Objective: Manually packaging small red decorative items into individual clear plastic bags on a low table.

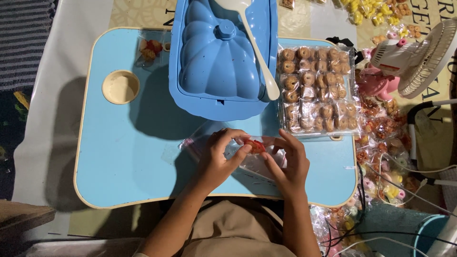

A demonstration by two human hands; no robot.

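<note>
Both hands meet over the near middle of a light blue lap table. My left hand and my right hand pinch a small clear plastic bag between the fingertips. A small red and brown snack piece sits at the top of the bag, between my left index finger and my right fingertips. More clear plastic lies flat on the table under the hands.
A big blue lidded container with a white spoon across it stands at the back. Right of it lie rows of bagged round cookies. A round cup recess, one filled bag, a small fan, cables and many snack bags fill the right.
</note>
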